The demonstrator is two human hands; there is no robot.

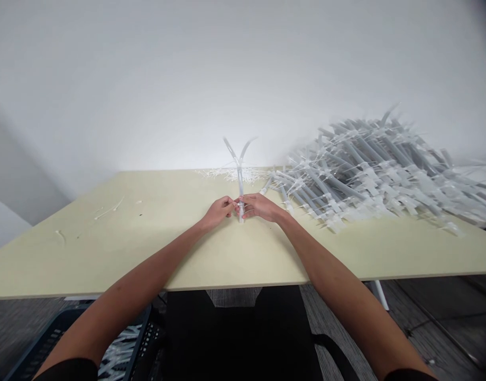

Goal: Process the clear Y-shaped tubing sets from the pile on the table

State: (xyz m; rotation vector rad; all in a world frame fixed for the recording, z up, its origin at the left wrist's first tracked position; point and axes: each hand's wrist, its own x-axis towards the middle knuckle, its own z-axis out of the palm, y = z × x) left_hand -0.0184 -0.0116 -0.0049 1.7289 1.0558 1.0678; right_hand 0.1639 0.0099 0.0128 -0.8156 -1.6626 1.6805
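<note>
A Y-shaped clear tube piece (240,180) is at the middle of the table, its two branches pointing away from me and its white connector end toward me. My right hand (258,206) is wrapped round the lower part of the tube from the right, fingers closed on it. My left hand (222,209) meets it from the left, with thumb and fingertips pinched together beside the tube. Whatever thin thing is in that pinch is too small to make out.
A big heap of similar tube pieces (357,164) covers the table's right side. White ties (248,174) lie scattered behind my hands. Loose ties (110,209) lie at the left on the table (167,254). A dark basket (141,344) holding tubing stands below the left front edge.
</note>
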